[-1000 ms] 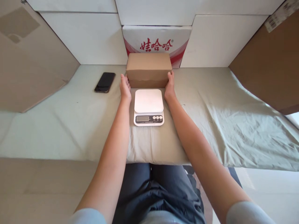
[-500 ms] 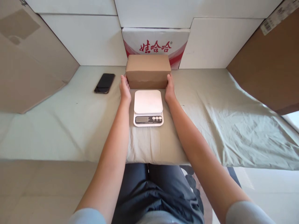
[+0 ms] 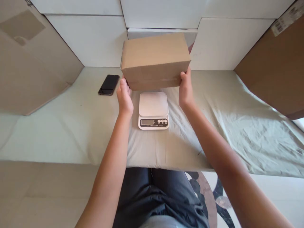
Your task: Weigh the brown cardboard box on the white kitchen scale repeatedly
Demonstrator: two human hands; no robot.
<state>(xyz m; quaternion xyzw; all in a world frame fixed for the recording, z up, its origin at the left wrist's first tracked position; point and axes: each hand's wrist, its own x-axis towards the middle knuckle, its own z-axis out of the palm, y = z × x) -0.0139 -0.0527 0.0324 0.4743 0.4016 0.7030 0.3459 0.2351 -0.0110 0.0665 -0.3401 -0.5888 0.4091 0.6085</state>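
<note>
A closed brown cardboard box [image 3: 155, 60] is held up between my two hands, tilted with its right end higher. My left hand [image 3: 124, 96] grips the lower left end, fingers partly hidden beneath it. At the lower right corner, my right hand [image 3: 186, 87] is closed on the box, thumb on the near face. Just nearer to me than the box, a white kitchen scale [image 3: 153, 104] lies on the cloth with its platform bare. Its small display shows no digits that I can make out.
A black smartphone [image 3: 109, 84] lies left of my left hand on the pale green cloth [image 3: 59, 133]. Large cardboard boxes stand at left [image 3: 42, 63] and right [image 3: 273, 72]. Behind, white boxes [image 3: 87, 41] form a wall. The cloth's front edge hangs near my lap.
The cardboard box has come up off the cloth and closer to me, tilting as it rose. Both hands moved with it, the right one outward. The scale and phone stayed in place.
</note>
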